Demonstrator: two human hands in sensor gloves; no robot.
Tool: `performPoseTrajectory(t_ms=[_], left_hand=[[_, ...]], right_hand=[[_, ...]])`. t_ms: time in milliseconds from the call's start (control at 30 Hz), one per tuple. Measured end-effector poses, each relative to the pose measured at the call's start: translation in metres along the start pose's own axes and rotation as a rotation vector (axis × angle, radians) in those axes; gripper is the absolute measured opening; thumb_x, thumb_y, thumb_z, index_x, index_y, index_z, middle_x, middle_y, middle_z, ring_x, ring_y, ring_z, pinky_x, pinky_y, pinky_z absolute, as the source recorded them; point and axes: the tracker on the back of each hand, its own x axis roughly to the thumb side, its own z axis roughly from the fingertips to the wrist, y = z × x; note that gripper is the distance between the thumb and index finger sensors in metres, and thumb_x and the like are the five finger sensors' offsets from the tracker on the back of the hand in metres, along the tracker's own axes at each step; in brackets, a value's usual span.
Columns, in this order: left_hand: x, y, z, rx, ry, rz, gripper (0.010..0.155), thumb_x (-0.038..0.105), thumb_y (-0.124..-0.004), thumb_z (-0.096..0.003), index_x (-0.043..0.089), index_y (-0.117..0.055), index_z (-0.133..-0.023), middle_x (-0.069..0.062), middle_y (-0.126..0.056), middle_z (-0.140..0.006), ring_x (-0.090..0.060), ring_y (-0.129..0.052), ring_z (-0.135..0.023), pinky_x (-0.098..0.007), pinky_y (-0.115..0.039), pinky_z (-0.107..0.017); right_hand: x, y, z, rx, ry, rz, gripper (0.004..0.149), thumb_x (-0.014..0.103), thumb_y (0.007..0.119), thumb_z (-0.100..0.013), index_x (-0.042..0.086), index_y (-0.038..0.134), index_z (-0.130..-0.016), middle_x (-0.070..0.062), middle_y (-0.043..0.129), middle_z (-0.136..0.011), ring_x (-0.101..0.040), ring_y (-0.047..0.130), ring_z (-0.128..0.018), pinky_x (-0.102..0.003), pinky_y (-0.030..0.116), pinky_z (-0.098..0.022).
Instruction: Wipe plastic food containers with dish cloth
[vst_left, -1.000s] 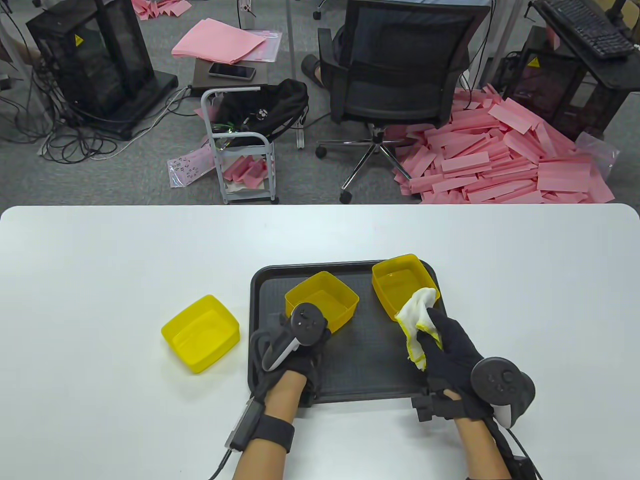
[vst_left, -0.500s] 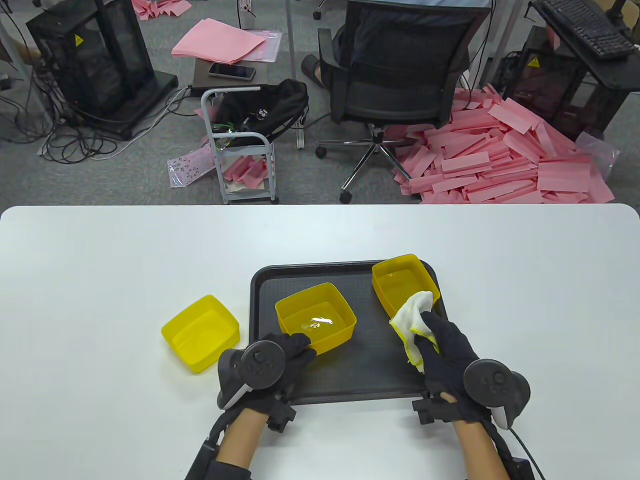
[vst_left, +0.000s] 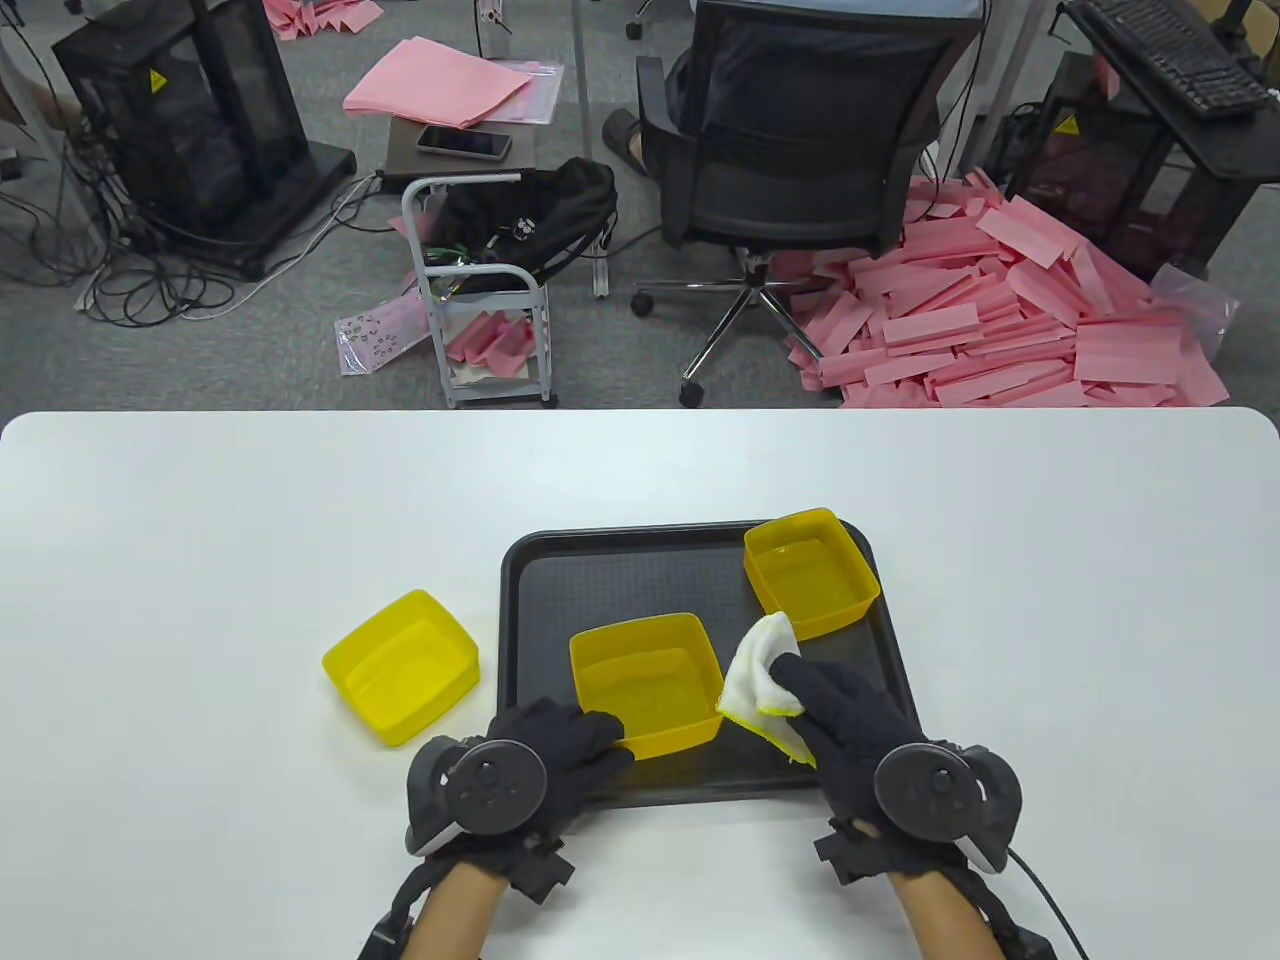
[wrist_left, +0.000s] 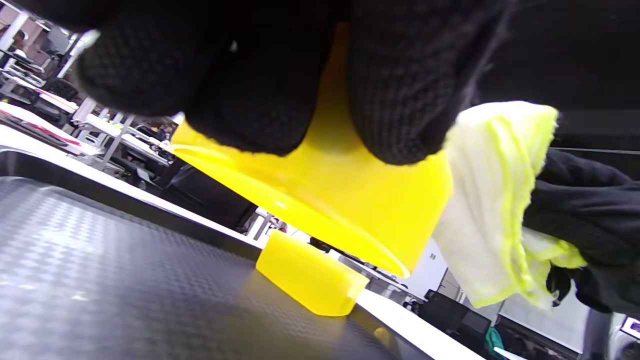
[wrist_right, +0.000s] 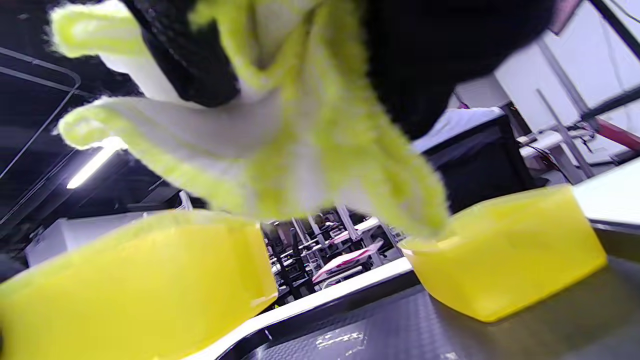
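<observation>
Wiping step starting: left hand (vst_left: 560, 745) gripping near rim of yellow container (vst_left: 647, 683), lifting it tilted off black tray (vst_left: 640, 570), fingers (wrist_left: 400, 90) curling over its wall. Right hand (vst_left: 840, 710) clutching bunched dish cloth (vst_left: 760, 675), cloth hanging just beside container's right edge. Next move likely calling for cloth going inside container while left hand is steadying it. Second container (vst_left: 810, 570) sitting at tray's far right corner; third container (vst_left: 400, 668) lying on tabletop (vst_left: 200, 520), left of tray

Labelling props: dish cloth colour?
White with yellow-green edging; the dish cloth shows best in the left wrist view.
</observation>
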Motion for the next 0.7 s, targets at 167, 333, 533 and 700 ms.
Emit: performPoseTrajectory(t_ms=[167,333,533,700], left_hand=[[0.013,0.005,0.002,0.011,-0.058,0.015,0.038,0.051,-0.090,-0.0403,0.032,-0.098,-0.072,-0.007,-0.102,-0.053,-0.030,-0.098,-0.042,-0.046,-0.083,-0.031],[0.025,0.003,0.004,-0.001,-0.109,-0.032,0.038,0.051,-0.090,-0.0403,0.032,-0.098,-0.072,-0.007,-0.102,-0.052,-0.030,-0.099,-0.042,-0.046,-0.083,-0.031],[0.034,0.008,0.009,0.028,-0.169,-0.014,0.038,0.051,-0.090,-0.0399,0.032,-0.098,-0.072,-0.007,-0.102,-0.052,-0.029,-0.099,-0.042,-0.045,-0.083,-0.031],[0.038,0.004,0.011,0.010,-0.198,0.010,0.038,0.050,-0.090,-0.0397,0.032,-0.098,-0.071,-0.007,-0.101,-0.051,-0.029,-0.099,-0.041,-0.045,-0.084,-0.031]], right_hand=[[0.037,-0.010,-0.020,0.077,-0.215,0.278,0.050,0.038,0.084,-0.053,0.036,0.069,-0.100,-0.001,0.086,-0.092,-0.030,0.096,-0.042,-0.027,0.087,-0.014],[0.083,-0.016,-0.044,0.186,-0.377,0.519,0.049,0.037,0.092,-0.047,0.031,0.077,-0.093,0.005,0.089,-0.090,-0.030,0.096,-0.045,-0.029,0.087,-0.016],[0.133,0.011,-0.052,0.500,-0.526,0.794,0.039,0.030,0.095,-0.044,0.042,0.087,-0.081,-0.004,0.081,-0.098,-0.031,0.093,-0.058,-0.032,0.090,-0.028],[0.146,0.028,-0.057,0.617,-0.521,0.737,0.053,0.025,0.096,-0.043,0.028,0.078,-0.093,-0.004,0.083,-0.097,-0.031,0.093,-0.062,-0.034,0.092,-0.032]])
